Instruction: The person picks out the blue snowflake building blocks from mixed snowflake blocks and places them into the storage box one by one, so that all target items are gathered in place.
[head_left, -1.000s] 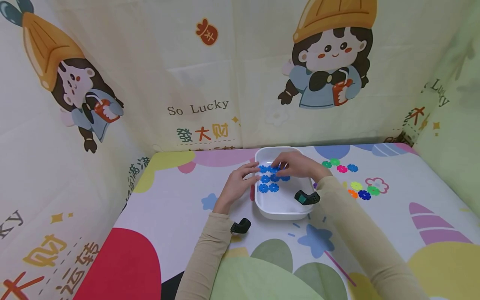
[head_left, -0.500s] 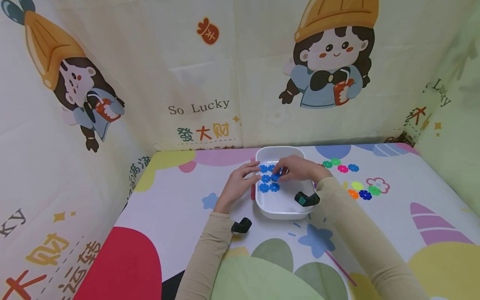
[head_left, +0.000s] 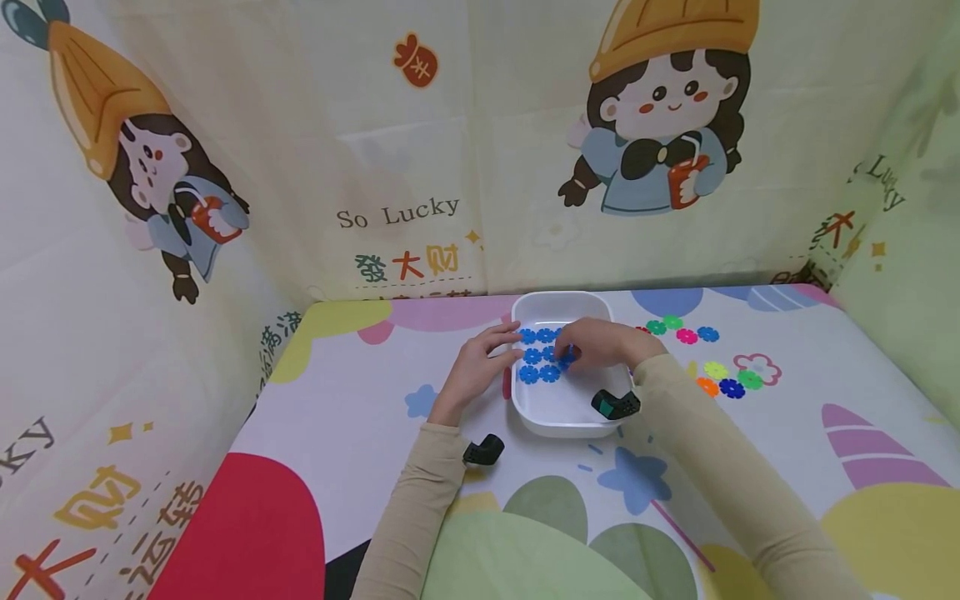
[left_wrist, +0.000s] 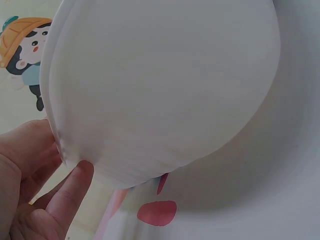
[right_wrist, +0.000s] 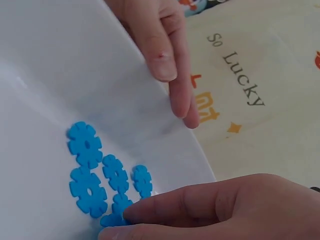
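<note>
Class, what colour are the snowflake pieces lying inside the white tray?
Blue snowflake pieces, seen best from the right wrist.

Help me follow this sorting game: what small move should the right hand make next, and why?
Probably lower and let go of the blue snowflake piece beside the other blue pieces in the white tray. The right hand pinches it just above the tray floor, next to that neat cluster, while the left hand steadies the tray's rim.
</note>
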